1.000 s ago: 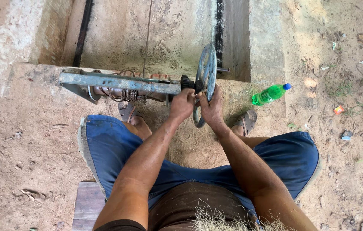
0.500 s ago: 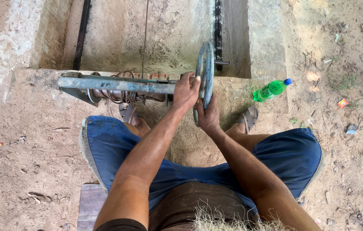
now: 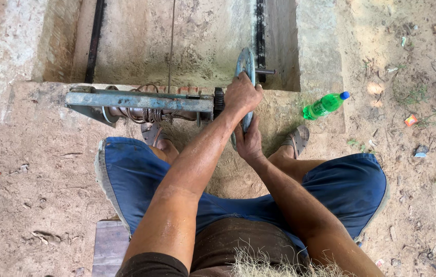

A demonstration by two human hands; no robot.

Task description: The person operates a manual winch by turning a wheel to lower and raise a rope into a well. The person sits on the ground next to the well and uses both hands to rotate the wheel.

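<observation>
Bare, sandy ground fills the frame, packed hard and littered with small scraps. Across the upper part, a concrete pit drops away, with a dark rail along its left side and another at the right. At the pit's edge, just above centre, sits a grey-blue steel winch frame with wire cable coiled beneath it. At its right end stands a round metal hand wheel, seen edge-on. The left hand wraps the wheel's upper rim in a closed grip; the right hand clasps its lower rim likewise. A green plastic bottle lies right of centre, well apart from the wheel. A wooden plank shows at lower left, under the person's blue shorts.
</observation>
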